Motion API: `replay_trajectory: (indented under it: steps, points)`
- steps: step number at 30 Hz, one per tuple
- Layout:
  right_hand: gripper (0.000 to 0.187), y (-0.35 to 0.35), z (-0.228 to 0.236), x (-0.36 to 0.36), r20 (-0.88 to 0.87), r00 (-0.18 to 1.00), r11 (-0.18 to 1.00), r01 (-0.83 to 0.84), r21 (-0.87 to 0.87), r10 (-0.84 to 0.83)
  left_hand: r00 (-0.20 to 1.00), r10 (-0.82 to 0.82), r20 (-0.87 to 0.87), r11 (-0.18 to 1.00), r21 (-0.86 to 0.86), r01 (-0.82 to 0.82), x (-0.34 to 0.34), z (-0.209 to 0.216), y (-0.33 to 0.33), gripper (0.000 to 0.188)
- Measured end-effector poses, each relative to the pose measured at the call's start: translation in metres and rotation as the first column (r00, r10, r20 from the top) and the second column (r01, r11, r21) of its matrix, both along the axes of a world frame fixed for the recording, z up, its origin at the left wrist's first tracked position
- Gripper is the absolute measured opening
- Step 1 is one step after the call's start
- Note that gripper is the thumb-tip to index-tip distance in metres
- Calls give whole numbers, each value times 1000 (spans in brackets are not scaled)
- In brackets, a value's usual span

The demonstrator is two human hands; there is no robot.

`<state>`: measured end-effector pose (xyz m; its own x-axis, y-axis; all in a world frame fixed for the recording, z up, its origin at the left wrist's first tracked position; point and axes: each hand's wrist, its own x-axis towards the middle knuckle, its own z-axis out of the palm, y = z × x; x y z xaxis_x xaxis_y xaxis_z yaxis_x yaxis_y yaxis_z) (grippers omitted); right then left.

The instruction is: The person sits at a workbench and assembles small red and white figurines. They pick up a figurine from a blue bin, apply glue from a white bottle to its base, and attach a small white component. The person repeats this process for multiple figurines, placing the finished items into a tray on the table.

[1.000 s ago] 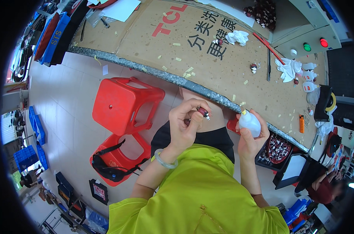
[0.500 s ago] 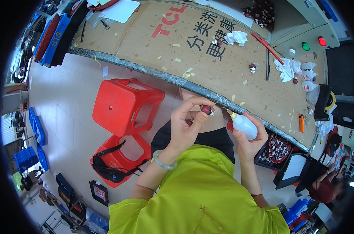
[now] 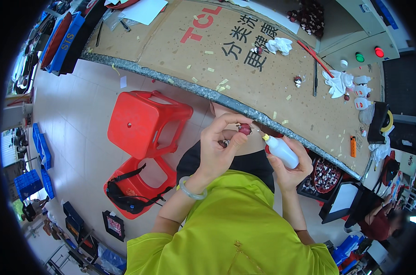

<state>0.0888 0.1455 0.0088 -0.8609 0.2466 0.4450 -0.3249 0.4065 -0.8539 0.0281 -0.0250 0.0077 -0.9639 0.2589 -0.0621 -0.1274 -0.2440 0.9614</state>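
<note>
Between the thumb and index finger of my left hand (image 3: 217,149), I pinch a small dark-red rounded piece (image 3: 245,129). Something small and dark with pale specks (image 3: 224,143) shows in the curl of that hand's other fingers; its kind is unclear. My right hand (image 3: 292,172) is wrapped round a white squeeze bottle (image 3: 282,152) with a yellow collar and a thin needle tip. The bottle tilts toward the left hand, and its tip is close to the red piece; whether they touch is too fine to tell. A patch of red shows beside my right thumb.
Ahead runs a stone-edged workbench (image 3: 139,69) covered in cardboard, with yellowish scraps. White bottles (image 3: 362,90), crumpled tissue (image 3: 338,82), an orange lighter (image 3: 352,146) and a red stick (image 3: 315,58) lie on it. Red stools (image 3: 139,123) stand left; a dark tray (image 3: 311,192) of red-and-white pieces sits right.
The bottle in my right hand has moved left and tipped further, bringing its needle tip nearer the red piece. That piece has turned slightly in my left fingers, its white-specked end now less visible.
</note>
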Motion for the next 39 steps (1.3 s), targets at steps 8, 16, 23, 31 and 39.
replay_trajectory:
  steps: [8, 16, 23, 31, 39]
  points:
    - [42, -3, 0, -1, -9, 1000, 999, -21, 29, 22, 998, -1, -56, 1000, 7, 2, 0, -4, -1, 27]
    - [43, -4, 2, -4, -47, 999, 996, -12, 90, 16, 999, -1, -48, 1000, 19, 2, -1, -2, -2, 29]
    - [44, -5, 5, -5, -71, 997, 994, -6, 113, 14, 1000, -5, 25, 999, 51, 4, -2, -1, -2, 23]
    - [43, -5, 7, -6, -64, 998, 992, -6, 127, 14, 999, -12, 49, 997, 76, 9, -2, -1, -4, 21]
    - [44, -4, 6, -5, -59, 998, 995, -25, 97, 31, 999, -19, 51, 996, 86, 14, -3, -1, -3, 21]
